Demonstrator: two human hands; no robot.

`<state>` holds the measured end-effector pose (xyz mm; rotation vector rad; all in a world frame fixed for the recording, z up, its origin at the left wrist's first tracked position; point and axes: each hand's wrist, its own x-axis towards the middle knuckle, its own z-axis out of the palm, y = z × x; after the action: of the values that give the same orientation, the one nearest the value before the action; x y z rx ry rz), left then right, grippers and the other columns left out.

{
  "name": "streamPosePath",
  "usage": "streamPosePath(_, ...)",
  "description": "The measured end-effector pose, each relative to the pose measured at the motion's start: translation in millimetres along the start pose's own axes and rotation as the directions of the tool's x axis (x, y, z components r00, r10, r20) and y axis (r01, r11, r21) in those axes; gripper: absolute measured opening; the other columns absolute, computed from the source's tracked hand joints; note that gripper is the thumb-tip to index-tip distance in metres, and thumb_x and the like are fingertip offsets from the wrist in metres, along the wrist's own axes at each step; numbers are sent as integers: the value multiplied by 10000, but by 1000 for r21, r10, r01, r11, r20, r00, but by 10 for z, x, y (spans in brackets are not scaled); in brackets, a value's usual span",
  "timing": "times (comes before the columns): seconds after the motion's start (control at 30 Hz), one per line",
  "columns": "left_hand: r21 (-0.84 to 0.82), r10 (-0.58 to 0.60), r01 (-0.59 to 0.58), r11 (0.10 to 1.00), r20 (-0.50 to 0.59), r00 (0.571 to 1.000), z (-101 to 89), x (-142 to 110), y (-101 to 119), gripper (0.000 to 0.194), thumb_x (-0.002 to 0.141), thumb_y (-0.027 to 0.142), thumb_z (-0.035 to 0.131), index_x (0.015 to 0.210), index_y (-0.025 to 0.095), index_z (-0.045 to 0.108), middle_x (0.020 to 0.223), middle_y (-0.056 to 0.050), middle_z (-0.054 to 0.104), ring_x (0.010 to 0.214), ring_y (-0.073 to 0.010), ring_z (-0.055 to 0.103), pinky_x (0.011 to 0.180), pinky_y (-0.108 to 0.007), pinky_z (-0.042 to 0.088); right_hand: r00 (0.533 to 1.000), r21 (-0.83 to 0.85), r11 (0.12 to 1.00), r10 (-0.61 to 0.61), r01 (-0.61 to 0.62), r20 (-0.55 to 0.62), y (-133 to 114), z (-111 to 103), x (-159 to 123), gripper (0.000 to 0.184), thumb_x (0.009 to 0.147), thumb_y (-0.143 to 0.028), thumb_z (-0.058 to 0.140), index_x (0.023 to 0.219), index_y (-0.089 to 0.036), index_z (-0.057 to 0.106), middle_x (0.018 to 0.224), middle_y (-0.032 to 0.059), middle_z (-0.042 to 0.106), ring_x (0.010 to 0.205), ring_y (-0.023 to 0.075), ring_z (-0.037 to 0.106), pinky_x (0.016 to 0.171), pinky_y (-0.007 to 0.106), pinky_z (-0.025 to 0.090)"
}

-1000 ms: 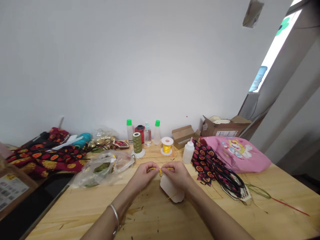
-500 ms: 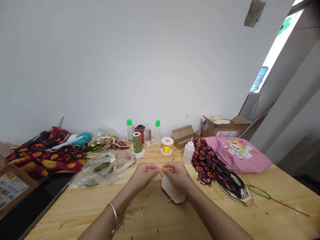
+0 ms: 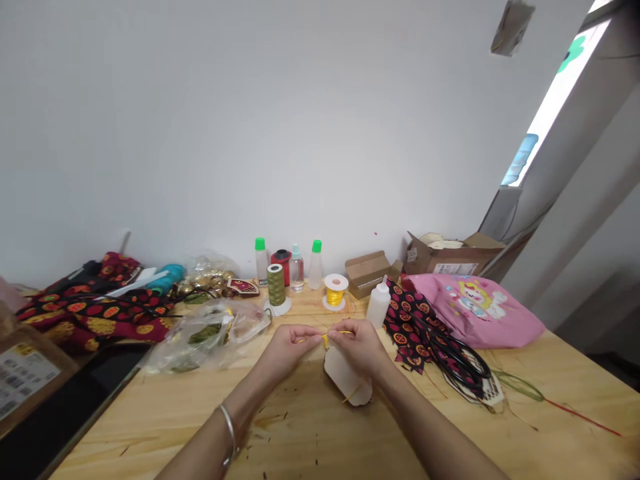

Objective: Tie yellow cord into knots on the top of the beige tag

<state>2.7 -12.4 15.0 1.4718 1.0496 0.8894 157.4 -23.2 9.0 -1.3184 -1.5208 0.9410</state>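
Observation:
My left hand [image 3: 293, 345] and my right hand [image 3: 361, 345] meet over the middle of the wooden table, each pinching a thin yellow cord [image 3: 326, 341] between thumb and fingers. A small loop or knot of the cord shows between the fingertips. Below my right hand hangs or rests a pale, flat piece with scalloped corners [image 3: 345, 380], partly covered by that hand; whether it touches the table I cannot tell. A strand of yellow cord crosses its lower part. Behind the hands stands a spool of yellow cord [image 3: 335, 292].
Green thread [image 3: 276, 287], a red spool [image 3: 281, 263] and several bottles stand along the wall. A white squeeze bottle [image 3: 379, 303], black-handled scissors [image 3: 465, 360] and a pink bag [image 3: 480, 310] are to the right. Plastic bags [image 3: 205, 333] and patterned cloth [image 3: 100, 320] lie left.
The fingertips of both hands have drawn slightly apart, with the cord still pinched between them. The whole view has shifted slightly.

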Motion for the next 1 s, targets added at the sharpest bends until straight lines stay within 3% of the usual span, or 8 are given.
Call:
streamPosePath(0.2, 91, 12, -12, 996, -4, 1000, 5, -18, 39, 212, 587, 316, 598, 677, 138, 669, 710, -51, 674, 632, -153, 555, 608, -233, 397, 998, 4, 998, -63, 63, -3, 21, 17, -13, 203, 643, -309, 532, 696, -140, 632, 677, 33, 637, 599, 141, 575, 512, 205, 433)
streamPosePath(0.47, -25, -40, 40, 999, 0, 999, 23, -44, 89, 246, 563, 337, 618, 695, 135, 666, 713, -47, 661, 587, -125, 526, 537, -208, 379, 999, 0, 999, -43, 43, -12, -73, -36, -28, 191, 645, -280, 525, 684, -122, 625, 645, 35, 630, 576, 136, 565, 490, 199, 417)
streamPosePath(0.53, -64, -86, 86, 994, 11, 996, 37, -57, 112, 280, 558, 363, 622, 703, 126, 658, 560, -10, 620, 452, -79, 460, 435, -180, 323, 1000, 13, 1000, -17, 17, -13, -77, -39, -22, 187, 636, -272, 531, 672, -114, 623, 649, 40, 630, 580, 137, 560, 514, 210, 424)
streamPosePath(0.63, -66, -160, 161, 985, 30, 987, 45, -65, 107, 339, 570, 421, 598, 700, 111, 646, 332, 71, 424, 302, -30, 256, 342, -170, 175, 1000, 15, 1000, -19, 19, 10, -64, -29, -18, 190, 634, -279, 532, 672, -117, 623, 636, 33, 626, 566, 130, 549, 524, 216, 427)
streamPosePath(0.83, -9, -105, 105, 994, 2, 994, 24, -45, 27, 266, 540, 360, 640, 642, 115, 629, 455, 40, 506, 389, -38, 323, 386, -162, 201, 998, -17, 998, -62, 62, 32, -73, -23, -35, 177, 640, -267, 518, 664, -129, 627, 630, 27, 617, 570, 123, 543, 517, 203, 420)
streamPosePath(1.0, 3, -137, 137, 991, 30, 990, 41, -50, 42, 282, 551, 370, 620, 662, 110, 620, 441, 43, 495, 380, -43, 320, 373, -166, 193, 999, -23, 999, -35, 36, 39, -65, -25, -30, 165, 630, -262, 522, 646, -126, 615, 610, 16, 599, 543, 109, 516, 491, 193, 396)
